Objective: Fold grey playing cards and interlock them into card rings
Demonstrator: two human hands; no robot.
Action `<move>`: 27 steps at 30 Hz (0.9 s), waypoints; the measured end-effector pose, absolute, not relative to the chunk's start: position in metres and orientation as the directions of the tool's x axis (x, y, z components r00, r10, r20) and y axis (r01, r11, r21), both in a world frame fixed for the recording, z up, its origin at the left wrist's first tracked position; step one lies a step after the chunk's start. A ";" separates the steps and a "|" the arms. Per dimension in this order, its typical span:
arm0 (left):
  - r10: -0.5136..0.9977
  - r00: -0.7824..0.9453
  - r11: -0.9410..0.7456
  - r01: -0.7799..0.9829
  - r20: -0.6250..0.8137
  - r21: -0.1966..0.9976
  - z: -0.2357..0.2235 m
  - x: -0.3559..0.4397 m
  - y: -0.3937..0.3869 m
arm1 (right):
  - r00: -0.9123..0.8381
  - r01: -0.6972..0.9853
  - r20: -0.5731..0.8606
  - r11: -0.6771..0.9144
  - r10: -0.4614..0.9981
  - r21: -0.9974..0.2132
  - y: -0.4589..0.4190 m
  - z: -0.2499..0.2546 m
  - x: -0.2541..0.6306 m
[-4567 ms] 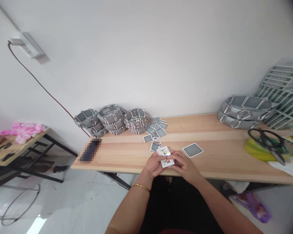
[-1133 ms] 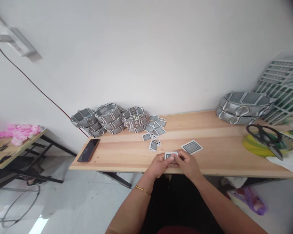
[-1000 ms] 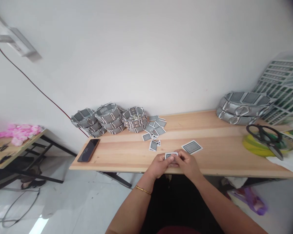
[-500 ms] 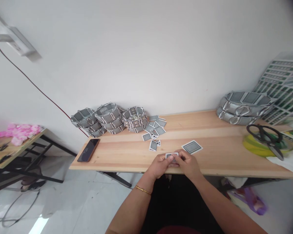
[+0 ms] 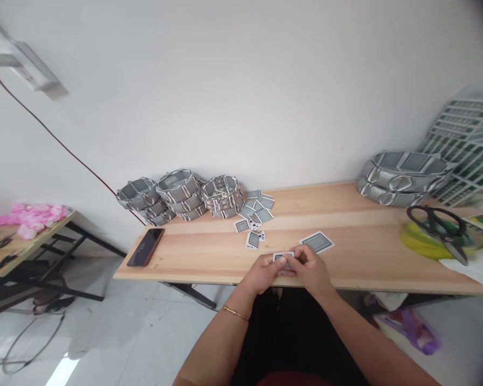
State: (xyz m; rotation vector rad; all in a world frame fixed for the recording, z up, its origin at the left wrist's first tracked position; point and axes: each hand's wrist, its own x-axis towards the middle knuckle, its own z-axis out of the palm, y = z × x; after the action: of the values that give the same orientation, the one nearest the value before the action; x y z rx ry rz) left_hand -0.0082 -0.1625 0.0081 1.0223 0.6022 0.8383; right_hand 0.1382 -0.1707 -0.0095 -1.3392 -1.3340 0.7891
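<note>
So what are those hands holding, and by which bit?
A playing card: the left hand and right hand pinch its near part; the far edge shows.

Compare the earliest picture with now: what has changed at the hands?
The held card showed its figured face; now its grey patterned back is up. The left hand and right hand both still grip it. The loose card, the card pile and the scissors lie as before.

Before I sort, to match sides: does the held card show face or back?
Back: the held card shows a patterned grey side; left hand and right hand cover the rest.
</note>
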 end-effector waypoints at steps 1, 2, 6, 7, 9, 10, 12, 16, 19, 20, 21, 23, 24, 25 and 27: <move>0.829 0.556 0.274 -0.312 -0.059 0.910 0.008 -0.008 -0.162 | 0.171 0.252 0.202 0.156 0.964 -0.955 -0.170 -0.011 0.138; 0.828 0.557 0.278 -0.309 -0.064 0.909 0.009 -0.008 -0.163 | 0.175 0.223 0.198 0.157 0.964 -0.962 -0.170 -0.013 0.138; 0.825 0.562 0.282 -0.305 -0.067 0.910 0.011 -0.008 -0.163 | 0.174 0.171 0.198 0.168 0.965 -0.971 -0.170 -0.016 0.138; 0.825 0.561 0.282 -0.302 -0.070 0.910 0.012 -0.008 -0.163 | 0.169 0.171 0.199 0.170 0.965 -0.971 -0.170 -0.016 0.138; 0.825 0.559 0.289 -0.294 -0.082 0.911 0.012 -0.008 -0.163 | 0.139 0.184 0.201 0.174 0.970 -0.967 -0.170 -0.015 0.139; 0.826 0.557 0.292 -0.290 -0.087 0.911 0.012 -0.008 -0.163 | 0.119 0.192 0.203 0.178 0.972 -0.965 -0.170 -0.014 0.139; 0.826 0.556 0.295 -0.286 -0.092 0.912 0.011 -0.007 -0.163 | 0.084 0.201 0.208 0.188 0.974 -0.961 -0.171 -0.011 0.141; 0.818 0.568 0.295 -0.277 -0.092 0.915 0.009 -0.008 -0.162 | 0.056 0.138 0.224 0.215 0.973 -0.967 -0.171 -0.009 0.143; 0.809 0.580 0.294 -0.254 -0.098 0.922 0.009 -0.008 -0.162 | 0.046 0.079 0.242 0.238 0.969 -0.968 -0.170 -0.010 0.144; 0.807 0.581 0.293 -0.245 -0.102 0.924 0.009 -0.008 -0.162 | 0.044 0.070 0.252 0.248 0.967 -0.966 -0.169 -0.010 0.145; 0.805 0.584 0.294 -0.236 -0.106 0.926 0.009 -0.008 -0.162 | 0.045 0.064 0.263 0.260 0.964 -0.963 -0.168 -0.010 0.145; 0.803 0.586 0.293 -0.225 -0.111 0.929 0.009 -0.008 -0.162 | 0.044 0.057 0.276 0.274 0.960 -0.960 -0.167 -0.010 0.146; 0.802 0.587 0.293 -0.223 -0.111 0.930 0.009 -0.008 -0.162 | 0.042 0.054 0.279 0.276 0.960 -0.960 -0.167 -0.010 0.146; 0.801 0.589 0.292 -0.223 -0.110 0.930 0.009 -0.008 -0.162 | 0.038 0.050 0.279 0.277 0.959 -0.959 -0.167 -0.009 0.146; 0.800 0.590 0.288 -0.225 -0.105 0.931 0.008 -0.008 -0.162 | 0.031 0.037 0.274 0.273 0.961 -0.961 -0.167 -0.009 0.146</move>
State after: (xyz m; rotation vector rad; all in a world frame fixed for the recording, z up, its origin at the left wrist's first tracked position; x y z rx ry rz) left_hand -0.0076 -0.1616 0.0077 1.0675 0.6457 0.7514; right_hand 0.1465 -0.1667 -0.0087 -1.0424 -1.3246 0.9615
